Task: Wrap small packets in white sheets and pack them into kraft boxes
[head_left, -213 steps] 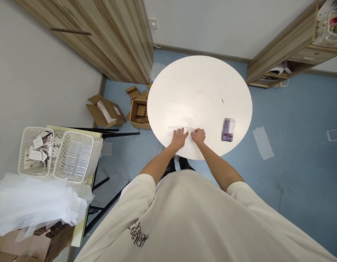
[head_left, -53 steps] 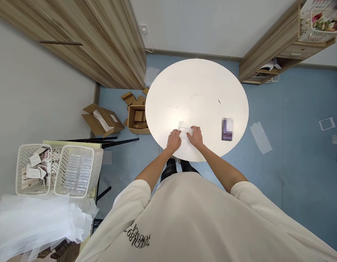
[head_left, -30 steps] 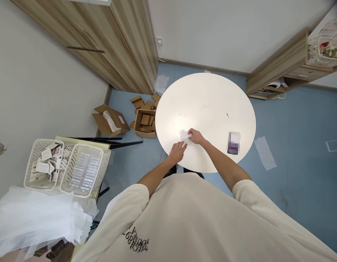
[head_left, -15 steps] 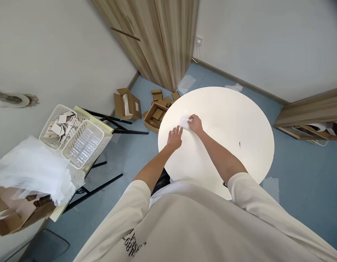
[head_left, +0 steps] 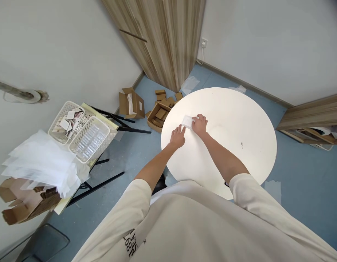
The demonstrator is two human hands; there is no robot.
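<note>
A small folded white wrapping sheet [head_left: 187, 121] lies flat on the left part of the round white table [head_left: 225, 153]. My right hand [head_left: 200, 125] bends its fingers over the sheet's right edge and grips it there; the hand hides that end. At the near left corner of the sheet is my left hand [head_left: 177, 137], with a ring on one finger. Its fingers are stretched out, and the fingertips reach the corner. Whether anything is wrapped inside the sheet, I cannot tell.
To the left, a side table holds a basket of clear packs [head_left: 89, 140], a basket of cards [head_left: 66, 122] and a stack of white sheets [head_left: 42, 160]. Small brown boxes [head_left: 160, 114] and an open carton [head_left: 131, 103] stand on the floor beyond the table's left edge.
My right hand has shifted slightly right along the sheet, so more of it shows. The left hand's fingers have drawn in from a wider spread. The whole view has moved slightly.
</note>
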